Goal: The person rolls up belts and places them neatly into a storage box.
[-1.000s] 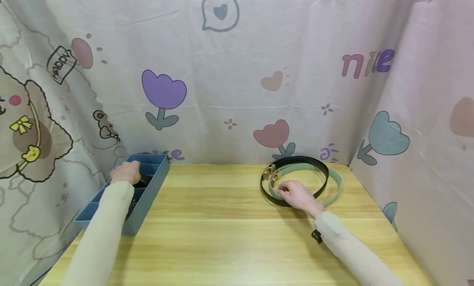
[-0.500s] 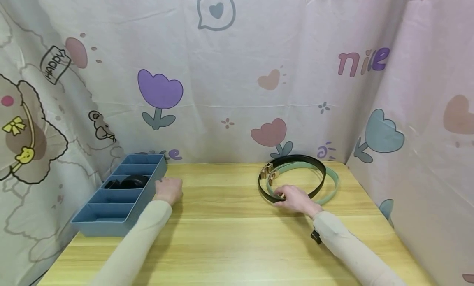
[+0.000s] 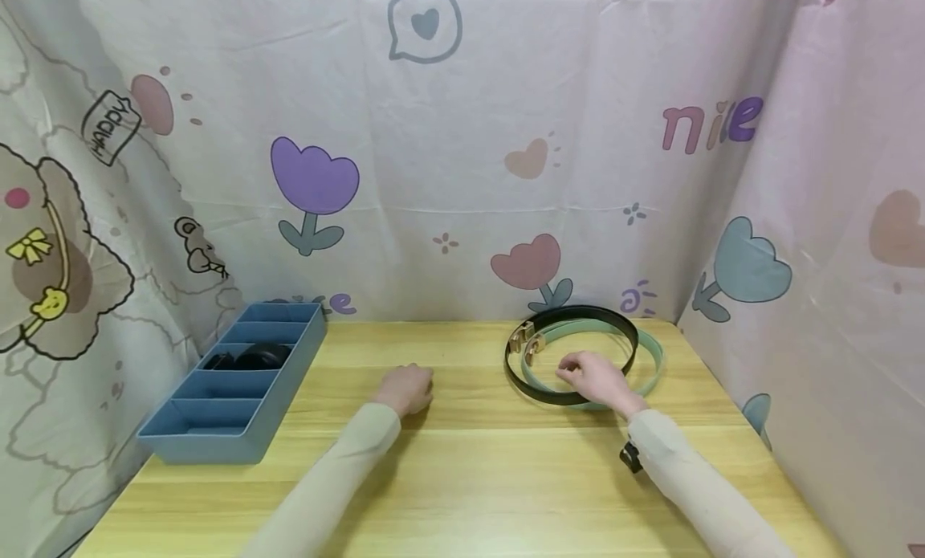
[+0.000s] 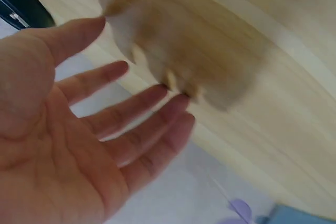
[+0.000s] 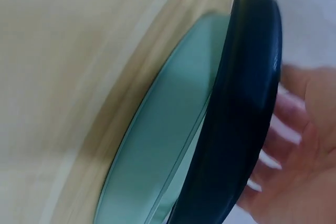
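Right wrist view: the black belt (image 5: 233,103) stands edge-on beside the mint-green belt (image 5: 163,114); smooth faces and band edges show close up, though no buckles (image 3: 522,336) do.
Loops: both lie on the tabletop (image 3: 462,470), to the right in the head view, black overlapping mint-green; only that view shows the whole rings.
Handling: likely light and sturdy; leather-like, bendy along the length yet stiff across the band; springy enough to uncoil, slightly slippery; buckles probably the heaviest part.
Hold point: best a pinch across both edges of a band, or at the buckle end to keep a loop closed.
Right hand (image 3: 596,379): over the loops' near side; grip loosely bent, nothing seen in it; the head view shows fingertips inside the rings, the right wrist view hides them; touch cannot be told.
Left hand (image 3: 406,388): over bare wood; grip wide, holding nothing; only the left wrist view shows palm and spread fingers.
Blue organizer (image 3: 285,385): a middle compartment holds a black coil (image 3: 263,356), perhaps another belt; head view only.
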`<state>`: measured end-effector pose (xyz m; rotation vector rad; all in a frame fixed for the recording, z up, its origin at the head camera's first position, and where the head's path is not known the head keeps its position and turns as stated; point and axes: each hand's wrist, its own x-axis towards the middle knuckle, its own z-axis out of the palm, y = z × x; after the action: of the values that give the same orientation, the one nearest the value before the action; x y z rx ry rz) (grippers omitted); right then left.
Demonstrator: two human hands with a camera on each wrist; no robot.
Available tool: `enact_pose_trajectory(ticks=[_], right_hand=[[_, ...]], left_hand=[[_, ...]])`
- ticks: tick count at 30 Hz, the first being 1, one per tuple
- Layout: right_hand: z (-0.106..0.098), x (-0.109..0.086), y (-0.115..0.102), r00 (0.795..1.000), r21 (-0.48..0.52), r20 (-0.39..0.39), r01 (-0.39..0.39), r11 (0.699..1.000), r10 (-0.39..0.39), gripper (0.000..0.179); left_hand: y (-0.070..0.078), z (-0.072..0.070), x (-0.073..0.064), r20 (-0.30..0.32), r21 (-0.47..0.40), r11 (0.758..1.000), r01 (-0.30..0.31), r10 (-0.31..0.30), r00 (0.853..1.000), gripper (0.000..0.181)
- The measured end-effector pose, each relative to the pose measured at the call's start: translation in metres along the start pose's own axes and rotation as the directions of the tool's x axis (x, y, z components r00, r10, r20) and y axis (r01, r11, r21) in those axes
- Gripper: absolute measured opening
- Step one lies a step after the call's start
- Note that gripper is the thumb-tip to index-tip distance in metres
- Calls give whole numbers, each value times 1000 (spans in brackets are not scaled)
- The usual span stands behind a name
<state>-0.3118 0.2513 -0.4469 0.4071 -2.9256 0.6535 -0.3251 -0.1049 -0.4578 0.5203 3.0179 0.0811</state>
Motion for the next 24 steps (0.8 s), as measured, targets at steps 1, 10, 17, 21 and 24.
enact_pose_trajectory(ticks=[1,10,17,21,24], right_hand=[[-3,0,4,999,-24,-42,-15,1000,14,24],[-21,-3,39,932,16,-159,-326,945,325,66],[-26,-9,52,920,122,2,-390,913,393,75],[-26,-7,54,938,128,15,-344,930,345,68],[-25,-4,53,948,117,13,-317,941,318,66]], left_hand=[[7,0,3,6,-9,999,-32,32,999,23],[51,3,29,58,-147,979,-144,154,986,72],[71,3,55,25,-254,954,-157,169,985,81],[81,5,66,35,-269,953,-137,152,988,84],[86,8,71,46,-276,954,-122,139,989,86]])
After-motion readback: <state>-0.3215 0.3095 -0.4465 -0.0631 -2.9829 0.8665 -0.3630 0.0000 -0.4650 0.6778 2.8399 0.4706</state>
